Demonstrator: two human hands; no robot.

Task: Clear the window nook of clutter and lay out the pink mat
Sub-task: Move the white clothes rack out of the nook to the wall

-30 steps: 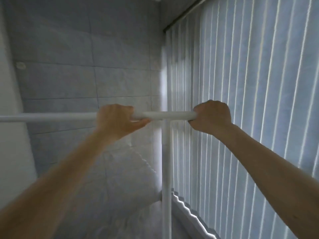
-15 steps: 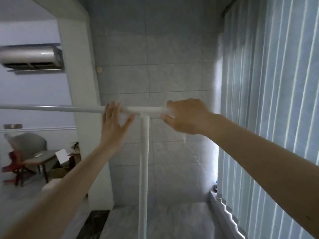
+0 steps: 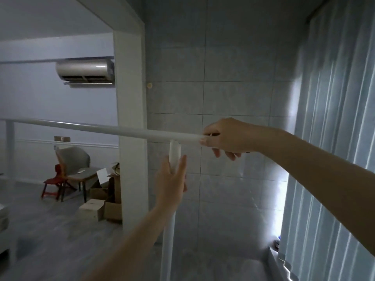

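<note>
Head view: a white rack (image 3: 101,129) of one long top rail and an upright post (image 3: 175,153) is being handled in the tiled window nook, with the vertical blinds (image 3: 334,138) on the right.
Right hand (image 3: 227,136): clenched round the right end of the top rail — thumb on the near side, two fingers hanging loose beneath.
Left hand (image 3: 171,179): released, palm flat against the upright post just under the joint; nothing is gripped.
Step in hand: the rack is judged to be on its way out of the nook toward the open room at far left.
How it is done well: the left fingers should be closed round the post before any lift, so that the frame is steered from two points — the rail's long left end is best kept clear of the white pillar (image 3: 132,138).
Risk: the post's foot is out of view and may catch on the floor.
Pink mat: not seen anywhere; its place cannot be told.
</note>
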